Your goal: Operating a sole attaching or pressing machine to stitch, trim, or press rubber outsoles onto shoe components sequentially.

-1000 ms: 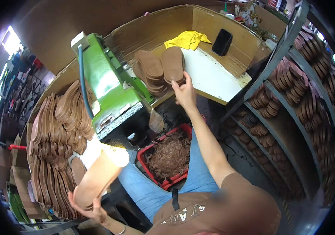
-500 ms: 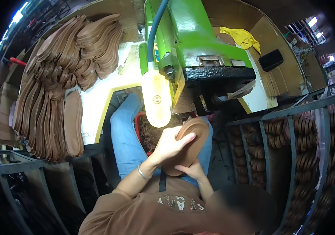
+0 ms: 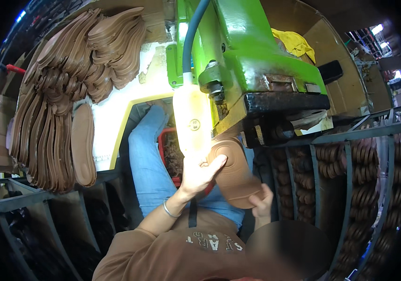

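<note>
The big green machine looms over your lap, its dark head right above the work. Far left, brown soles lie stacked within reach. You hold one brown sole up under that head: your left hand clasps its left edge, your right hand pinches the near end, steadying it.

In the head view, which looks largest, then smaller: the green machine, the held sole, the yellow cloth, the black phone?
1. Green machine
2. Sole held in both hands, near the camera, so it may look bigger
3. Yellow cloth
4. Black phone
</note>
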The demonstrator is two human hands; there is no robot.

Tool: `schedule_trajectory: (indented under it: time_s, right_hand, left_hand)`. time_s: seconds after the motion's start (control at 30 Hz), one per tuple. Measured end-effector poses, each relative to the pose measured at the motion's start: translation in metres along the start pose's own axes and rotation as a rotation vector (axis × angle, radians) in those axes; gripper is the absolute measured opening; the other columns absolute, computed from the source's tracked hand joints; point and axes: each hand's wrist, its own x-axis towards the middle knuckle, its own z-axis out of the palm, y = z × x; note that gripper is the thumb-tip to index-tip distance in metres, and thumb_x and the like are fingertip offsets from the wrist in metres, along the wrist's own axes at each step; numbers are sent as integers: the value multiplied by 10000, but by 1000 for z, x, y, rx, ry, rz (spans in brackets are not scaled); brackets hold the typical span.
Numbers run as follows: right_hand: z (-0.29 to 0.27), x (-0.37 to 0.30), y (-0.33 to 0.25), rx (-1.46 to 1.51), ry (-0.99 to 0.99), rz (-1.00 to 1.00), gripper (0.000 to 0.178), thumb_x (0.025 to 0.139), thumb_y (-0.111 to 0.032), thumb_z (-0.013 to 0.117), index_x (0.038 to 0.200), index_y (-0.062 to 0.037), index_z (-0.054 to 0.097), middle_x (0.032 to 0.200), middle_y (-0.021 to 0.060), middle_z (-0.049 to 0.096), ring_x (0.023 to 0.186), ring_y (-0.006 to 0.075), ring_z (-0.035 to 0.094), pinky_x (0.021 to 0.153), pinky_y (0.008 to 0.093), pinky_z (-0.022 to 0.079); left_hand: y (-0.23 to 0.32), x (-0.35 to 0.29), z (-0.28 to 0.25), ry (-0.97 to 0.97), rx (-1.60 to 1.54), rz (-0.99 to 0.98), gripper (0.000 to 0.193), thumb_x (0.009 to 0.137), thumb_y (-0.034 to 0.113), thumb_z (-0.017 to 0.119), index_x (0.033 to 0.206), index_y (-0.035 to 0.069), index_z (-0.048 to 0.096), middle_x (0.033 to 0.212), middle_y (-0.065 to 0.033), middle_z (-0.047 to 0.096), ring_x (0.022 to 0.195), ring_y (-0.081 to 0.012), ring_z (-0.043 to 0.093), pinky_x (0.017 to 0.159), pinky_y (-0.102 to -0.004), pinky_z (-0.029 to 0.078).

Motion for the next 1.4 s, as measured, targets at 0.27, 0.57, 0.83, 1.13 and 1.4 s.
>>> schedule_trajectory:
  time_s: [0.27,0.57,0.83,1.13,1.4]
  right_hand:
    - [18,85,-89,139,243,-289,210,836,-77,575,1015,18,522,992,133,592,925,215,591,843,332,478]
    - [55,142,-99,226,-21,-289,315,821,10,521,1135,-8,506,1047,108,599,936,204,606,823,324,507]
    - [109,126,-65,199,-8,-252,428,782,44,532,1205,4,483,1099,98,585,971,198,590,861,316,482]
    - [119,121,-64,101,-18,-324,484,752,85,536,1220,2,449,1069,79,577,968,171,584,856,299,479]
    - [29,187,-103,169,-9,-378,424,761,83,484,1181,32,475,1112,125,573,1002,222,580,865,330,496]
  left_hand:
    - [16,6,3,-30,-26,12,280,805,62,674,1057,-35,603,934,-59,639,829,-86,571,745,-233,472]
    - [35,12,-35,-61,-43,81,262,803,70,680,1040,-33,631,982,-84,657,876,-111,599,774,-247,479]
    - [47,3,-95,16,10,77,316,755,25,700,1034,-77,592,953,-116,654,843,-148,631,764,-266,518]
    - [35,-24,-113,75,215,34,304,714,-20,719,994,-49,606,903,-97,664,813,-129,625,725,-254,512]
    - [32,6,-35,-54,278,116,242,785,68,702,1004,-18,643,896,-97,683,726,-103,639,667,-254,507]
